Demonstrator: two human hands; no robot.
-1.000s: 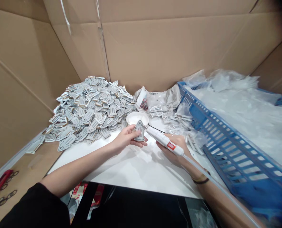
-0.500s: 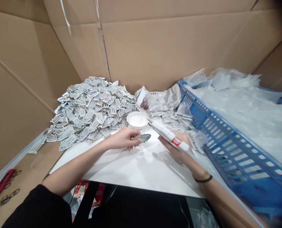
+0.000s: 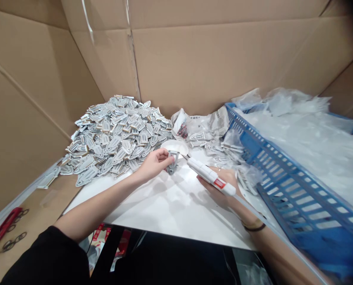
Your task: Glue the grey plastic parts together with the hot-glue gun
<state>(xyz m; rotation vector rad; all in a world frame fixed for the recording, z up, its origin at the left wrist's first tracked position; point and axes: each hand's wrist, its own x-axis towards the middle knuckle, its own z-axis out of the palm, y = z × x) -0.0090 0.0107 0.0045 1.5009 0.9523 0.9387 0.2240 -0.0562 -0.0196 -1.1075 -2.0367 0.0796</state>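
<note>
My left hand [image 3: 157, 163] pinches one small grey slotted piece [image 3: 172, 161] between thumb and fingers, tilted up in front of a shallow white bowl [image 3: 179, 146]. My right hand [image 3: 213, 194] is wrapped round a white pen-shaped tool [image 3: 205, 172] with a red label and a thin metal tip. A pale cord or tube runs back from this tool along my forearm. Its tip points at the grey piece, close to the bowl's rim, and a small gap shows between tip and piece. What lies inside the bowl is hard to make out.
A large heap of grey slotted pieces [image 3: 117, 138] rises at the left. More pieces lie among clear plastic and a crumpled bag [image 3: 218, 122] behind my right hand. A blue crate [image 3: 286, 174] full of clear bags borders the right side. Red-handled scissors [image 3: 7, 223] lie far left. Cardboard walls enclose the white tabletop [image 3: 176, 213].
My left hand has turned the grey piece from lying nearly flat to upright and raised it towards the bowl. The white tool is still in my right hand, almost unmoved.
</note>
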